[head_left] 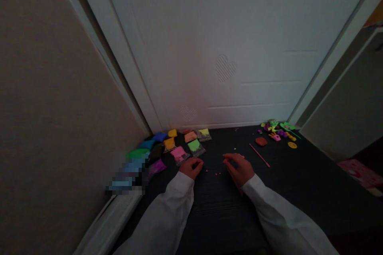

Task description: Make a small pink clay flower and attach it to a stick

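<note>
My left hand [191, 168] rests on the dark table with thumb and forefinger pinched together; whatever they may hold is too small to make out. Tiny pink balls of clay [218, 173] lie on the table between my hands. My right hand [240, 169] is also closed in a pinch, with its fingertips pointing left and their contents hidden. A thin pink stick [240, 191] shows from beneath this hand; I cannot tell whether the hand grips it. Farther right lies a pink modelling tool [259, 155], near a flat red lump of clay [261, 141].
Bags of coloured clay, among them a pink one [179, 154] and a light green one [195, 146], crowd the table's left side. Small colourful clay pieces [273, 126] and a yellow disc [292, 145] sit at the back right. A white panel [191, 67] rises behind the table.
</note>
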Available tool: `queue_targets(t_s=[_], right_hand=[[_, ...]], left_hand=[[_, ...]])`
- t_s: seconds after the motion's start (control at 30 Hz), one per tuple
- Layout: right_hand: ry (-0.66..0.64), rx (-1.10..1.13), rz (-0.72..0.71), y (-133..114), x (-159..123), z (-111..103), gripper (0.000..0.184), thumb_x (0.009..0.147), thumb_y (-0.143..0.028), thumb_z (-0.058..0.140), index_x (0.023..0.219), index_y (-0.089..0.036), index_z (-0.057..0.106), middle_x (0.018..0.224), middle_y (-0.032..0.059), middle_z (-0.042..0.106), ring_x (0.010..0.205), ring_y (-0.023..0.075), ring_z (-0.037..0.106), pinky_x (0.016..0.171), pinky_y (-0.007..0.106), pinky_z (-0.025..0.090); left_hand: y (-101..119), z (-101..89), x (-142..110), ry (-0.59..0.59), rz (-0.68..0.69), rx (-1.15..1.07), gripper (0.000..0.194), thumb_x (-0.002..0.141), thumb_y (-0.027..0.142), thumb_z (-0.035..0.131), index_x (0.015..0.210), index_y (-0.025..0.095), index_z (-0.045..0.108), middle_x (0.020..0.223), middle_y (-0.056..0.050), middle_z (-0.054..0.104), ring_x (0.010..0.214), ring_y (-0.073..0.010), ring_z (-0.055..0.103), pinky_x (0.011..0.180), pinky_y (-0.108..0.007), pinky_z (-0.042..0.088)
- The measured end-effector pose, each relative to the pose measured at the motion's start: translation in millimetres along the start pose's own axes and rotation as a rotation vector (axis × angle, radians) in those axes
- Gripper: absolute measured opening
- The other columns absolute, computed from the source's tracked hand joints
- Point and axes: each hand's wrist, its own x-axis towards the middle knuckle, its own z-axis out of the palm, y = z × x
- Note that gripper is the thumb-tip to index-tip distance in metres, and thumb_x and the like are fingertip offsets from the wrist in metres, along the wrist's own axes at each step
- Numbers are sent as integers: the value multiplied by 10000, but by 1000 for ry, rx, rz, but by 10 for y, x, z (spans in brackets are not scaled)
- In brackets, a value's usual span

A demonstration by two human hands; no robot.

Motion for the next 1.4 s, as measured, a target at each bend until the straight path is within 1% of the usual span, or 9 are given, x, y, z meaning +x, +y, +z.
queue_targets(t_s=[0.07, 0.17, 0.33, 0.43, 0.67, 0.93, 1.03, 1.23, 1.4], right_hand=[[-7, 33, -19, -30, 1, -12, 165, 759, -257, 456, 866, -203, 569, 822, 0, 610, 776, 108, 543, 717, 217, 405], [24, 51, -2, -62, -6, -33, 151, 743, -301, 478, 742, -198, 588, 712, -5, 611, 676, 109, 551, 631, 213, 419], [103, 35, 85, -55, -18, -32, 262, 685, -407, 521, 587, -164, 516, 547, -5, 530, 520, 113, 495, 503, 226, 383], [88, 47, 104, -37, -14, -12, 264, 688, -402, 516, 580, -162, 512, 537, -4, 519, 509, 113, 484, 497, 227, 381], [43, 84, 52, -31, 4, 15, 228, 780, -301, 389, 751, -179, 579, 719, 23, 599, 678, 125, 543, 627, 224, 414], [42, 14, 64, -70, -34, 74, 299, 726, -407, 457, 541, -173, 462, 495, -19, 469, 484, 101, 450, 473, 203, 336], [12, 17, 57, -66, -41, 79, 312, 742, -408, 434, 536, -174, 444, 484, -27, 447, 469, 93, 430, 460, 199, 312], [-38, 35, 46, -92, -35, 61, 257, 785, -345, 383, 626, -174, 489, 571, -14, 512, 539, 98, 473, 513, 199, 328], [-83, 21, 59, -106, -35, 42, 277, 747, -390, 437, 590, -165, 476, 510, -24, 480, 485, 90, 451, 460, 190, 308]], left_hand=[[-10, -3, 3, 2, -4, -4, 208, 789, 287, 415, 842, 121, 531, 802, -28, 555, 695, -114, 529, 635, -295, 443], [-19, -13, 5, 13, -6, -17, 204, 788, 283, 418, 824, 120, 535, 786, -23, 557, 688, -113, 530, 630, -290, 444], [-39, -22, 2, 27, -30, -63, 217, 790, 292, 413, 827, 116, 535, 783, -23, 560, 693, -116, 534, 637, -297, 445], [-72, -15, 0, 43, -57, -103, 221, 790, 291, 413, 846, 112, 530, 804, -29, 560, 720, -125, 536, 653, -310, 443], [-137, 4, 17, 129, -95, -175, 231, 780, 308, 426, 792, 108, 541, 716, -11, 564, 656, -112, 538, 630, -297, 438], [-96, 24, 22, 256, -122, -234, 261, 681, 392, 470, 683, 164, 596, 632, -17, 610, 626, -164, 556, 598, -273, 426], [-103, 35, 28, 250, -134, -234, 277, 682, 400, 466, 683, 154, 594, 625, -20, 605, 609, -159, 552, 588, -272, 425], [-102, 33, 29, 178, -128, -199, 244, 747, 335, 464, 737, 110, 558, 651, -4, 571, 623, -115, 536, 611, -285, 424], [-51, 15, 15, 155, -147, -163, 224, 769, 307, 445, 757, 108, 549, 685, -2, 562, 653, -116, 535, 636, -299, 430]])
